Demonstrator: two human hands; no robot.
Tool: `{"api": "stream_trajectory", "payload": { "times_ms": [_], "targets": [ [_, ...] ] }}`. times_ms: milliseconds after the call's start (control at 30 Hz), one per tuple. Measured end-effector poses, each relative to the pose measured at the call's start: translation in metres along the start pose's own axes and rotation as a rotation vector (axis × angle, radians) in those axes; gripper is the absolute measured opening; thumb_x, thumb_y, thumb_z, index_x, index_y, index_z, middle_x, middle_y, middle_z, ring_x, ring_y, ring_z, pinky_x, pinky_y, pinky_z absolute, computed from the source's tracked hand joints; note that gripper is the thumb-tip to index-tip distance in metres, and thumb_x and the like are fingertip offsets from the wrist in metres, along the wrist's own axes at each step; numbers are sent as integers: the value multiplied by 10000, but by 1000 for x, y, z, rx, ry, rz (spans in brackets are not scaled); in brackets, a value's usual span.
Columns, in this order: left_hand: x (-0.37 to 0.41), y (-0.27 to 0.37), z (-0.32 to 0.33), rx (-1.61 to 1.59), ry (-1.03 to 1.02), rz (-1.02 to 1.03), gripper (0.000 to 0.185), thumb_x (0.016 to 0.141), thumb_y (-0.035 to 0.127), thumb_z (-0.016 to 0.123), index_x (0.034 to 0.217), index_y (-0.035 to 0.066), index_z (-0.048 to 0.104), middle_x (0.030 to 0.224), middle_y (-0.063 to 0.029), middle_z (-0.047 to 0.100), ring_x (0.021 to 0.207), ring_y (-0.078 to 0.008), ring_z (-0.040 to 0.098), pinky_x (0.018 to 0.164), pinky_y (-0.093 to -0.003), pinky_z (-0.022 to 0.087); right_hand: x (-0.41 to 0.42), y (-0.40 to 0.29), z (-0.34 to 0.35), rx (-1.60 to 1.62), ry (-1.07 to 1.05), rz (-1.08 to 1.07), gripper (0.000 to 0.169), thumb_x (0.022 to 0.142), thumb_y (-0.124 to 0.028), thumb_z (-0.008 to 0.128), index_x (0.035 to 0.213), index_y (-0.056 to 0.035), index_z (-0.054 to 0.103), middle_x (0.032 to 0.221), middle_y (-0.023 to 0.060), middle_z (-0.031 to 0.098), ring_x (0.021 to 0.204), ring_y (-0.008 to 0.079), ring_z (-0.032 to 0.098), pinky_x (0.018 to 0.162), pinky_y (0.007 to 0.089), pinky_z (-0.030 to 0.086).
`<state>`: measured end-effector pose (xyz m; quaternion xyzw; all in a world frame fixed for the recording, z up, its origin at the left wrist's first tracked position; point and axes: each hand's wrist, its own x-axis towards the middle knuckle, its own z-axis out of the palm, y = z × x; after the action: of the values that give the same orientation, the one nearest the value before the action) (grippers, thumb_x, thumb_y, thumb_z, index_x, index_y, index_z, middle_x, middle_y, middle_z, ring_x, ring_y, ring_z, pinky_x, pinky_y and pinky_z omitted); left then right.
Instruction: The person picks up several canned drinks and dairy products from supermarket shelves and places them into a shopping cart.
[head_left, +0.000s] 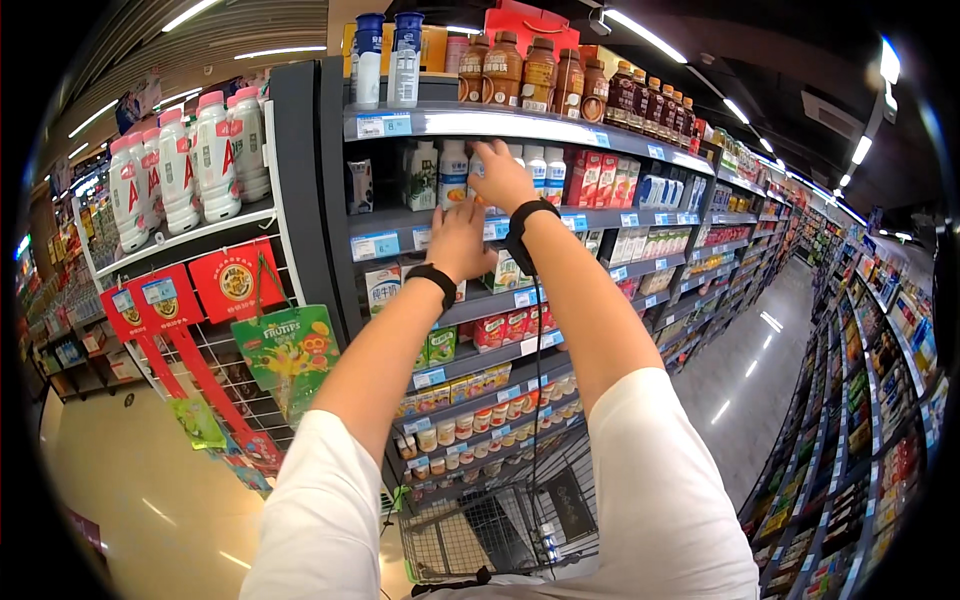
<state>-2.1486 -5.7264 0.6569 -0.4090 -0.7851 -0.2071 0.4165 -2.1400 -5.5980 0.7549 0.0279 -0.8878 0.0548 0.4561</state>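
My right hand is at a row of white plastic bottles with blue labels on the second shelf. Its fingers reach over the front of one bottle and mostly cover it. Just left stands another white bottle, upright with an orange fruit on its label. Below it my left hand lies over the grey shelf edge, fingers apart and pointing up at the bottle's base. Nothing shows in the left palm. A green and white carton is further left. Each wrist wears a black band.
A wire shopping cart stands below me, with a small bottle in it. A black cable hangs by my right arm. At left, a rack holds pink-capped bottles and hanging packets. An aisle runs off right.
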Motion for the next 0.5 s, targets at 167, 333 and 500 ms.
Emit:
{"api": "stream_trajectory", "payload": {
  "times_ms": [167,333,500],
  "targets": [
    [-4,-4,-8,-29,-41,-58,937,696,357,739,1464,-32,370,1466,-223,434,1362,-362,397,1185,-582,186,9,-12,1,-50,16,9,406,806,-150,629,1201,-74,578,1227,198,530,934,436,661,788,504,558],
    [-7,-8,-2,-146,103,-83,947,711,356,749,1461,-56,342,1423,-198,485,1315,-345,452,1193,-541,204,-15,-8,-12,32,190,-180,485,801,-98,622,1278,-54,546,1294,198,517,1040,414,617,822,472,551],
    [-8,-7,-1,-217,157,-133,905,742,332,733,1455,-76,354,1380,-200,528,1284,-328,486,1190,-535,216,-40,-9,-34,142,113,-122,474,835,-145,697,1281,-105,539,1214,150,569,939,394,647,761,461,558]
  ]
}}
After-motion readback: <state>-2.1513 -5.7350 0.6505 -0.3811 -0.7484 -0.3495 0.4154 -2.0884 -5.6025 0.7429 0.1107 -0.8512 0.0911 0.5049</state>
